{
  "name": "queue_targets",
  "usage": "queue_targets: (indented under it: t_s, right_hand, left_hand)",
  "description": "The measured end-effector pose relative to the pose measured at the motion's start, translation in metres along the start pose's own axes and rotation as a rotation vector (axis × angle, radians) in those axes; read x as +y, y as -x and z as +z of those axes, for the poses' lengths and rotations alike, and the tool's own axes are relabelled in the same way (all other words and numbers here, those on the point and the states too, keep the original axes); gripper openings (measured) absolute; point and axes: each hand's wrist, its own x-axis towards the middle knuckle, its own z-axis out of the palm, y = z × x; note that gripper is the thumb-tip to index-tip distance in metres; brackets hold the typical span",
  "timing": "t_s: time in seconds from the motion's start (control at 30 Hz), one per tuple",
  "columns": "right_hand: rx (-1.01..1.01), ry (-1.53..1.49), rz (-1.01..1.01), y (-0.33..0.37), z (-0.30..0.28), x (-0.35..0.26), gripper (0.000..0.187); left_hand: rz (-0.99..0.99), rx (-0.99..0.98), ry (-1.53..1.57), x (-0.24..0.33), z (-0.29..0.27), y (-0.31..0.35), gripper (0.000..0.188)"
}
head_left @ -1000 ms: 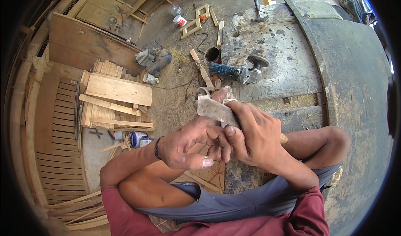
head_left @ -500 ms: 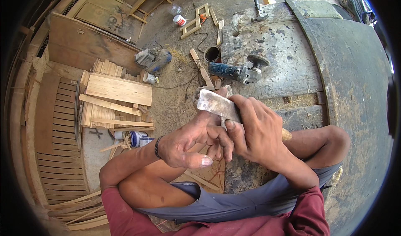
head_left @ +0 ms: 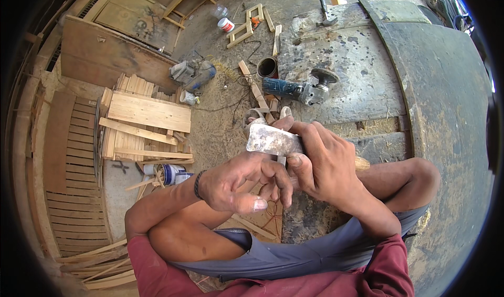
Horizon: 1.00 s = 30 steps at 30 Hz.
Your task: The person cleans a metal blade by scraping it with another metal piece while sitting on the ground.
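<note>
My right hand point(head_left: 331, 165) grips a flat, whitish-grey rectangular slab point(head_left: 273, 140) with rounded corners and dark stains. Its thumb presses near the slab's lower edge; whether this is a stone or metal I cannot tell. A rounded wooden handle end point(head_left: 362, 164) sticks out beyond that hand, and a short grey metal strip point(head_left: 282, 160) shows under the slab. Whether the two belong together is hidden. My left hand point(head_left: 244, 184) lies just below and left of the slab, fingers curled in, thumb apart. What those fingers hold, if anything, is hidden.
An angle grinder point(head_left: 302, 90) lies on the stained board point(head_left: 362, 71) ahead, beside a dark round can point(head_left: 267, 67). Farther off lies a hammer point(head_left: 326, 13). To the left are stacked planks point(head_left: 152, 112), a blue power tool point(head_left: 199, 76) and a white-and-blue bucket point(head_left: 172, 174).
The slab has tilted, showing more of its broad face, and moved slightly down. More of the grey strip shows under it. My left hand stays almost still.
</note>
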Motion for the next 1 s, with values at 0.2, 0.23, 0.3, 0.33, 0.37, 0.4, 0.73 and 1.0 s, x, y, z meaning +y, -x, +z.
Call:
queue_targets:
  t_s: [0.2, 0.23, 0.3, 0.33, 0.37, 0.4, 0.73, 1.0]
  right_hand:
    - [0.005, -0.019, 0.011, -0.001, 0.001, 0.004, 0.035]
    - [0.019, -0.018, 0.009, -0.001, 0.001, 0.006, 0.035]
    - [0.009, -0.033, 0.024, 0.0, 0.001, 0.004, 0.034]
    - [0.006, -0.044, 0.03, 0.0, 0.002, 0.002, 0.033]
    - [-0.005, -0.038, 0.016, 0.001, 0.003, 0.001, 0.033]
    - [-0.016, -0.032, 0.002, 0.002, 0.004, -0.001, 0.032]
    - [-0.022, 0.026, 0.016, 0.001, 0.005, 0.003, 0.031]
    - [-0.006, 0.0, 0.032, -0.001, 0.006, 0.007, 0.029]
  left_hand:
    - [0.047, 0.063, 0.081, -0.001, 0.004, 0.002, 0.114]
    - [0.049, 0.063, 0.08, -0.002, 0.004, 0.002, 0.114]
    - [0.026, 0.061, 0.049, -0.001, 0.004, 0.001, 0.1]
    - [0.016, 0.052, 0.029, -0.001, 0.004, 0.001, 0.088]
    - [0.015, 0.016, 0.006, 0.0, 0.002, 0.002, 0.065]
    - [0.014, -0.02, -0.017, 0.0, 0.001, 0.003, 0.045]
    - [0.011, 0.068, 0.101, 0.007, 0.008, -0.003, 0.09]
    - [-0.006, 0.101, 0.176, 0.007, 0.009, -0.005, 0.103]
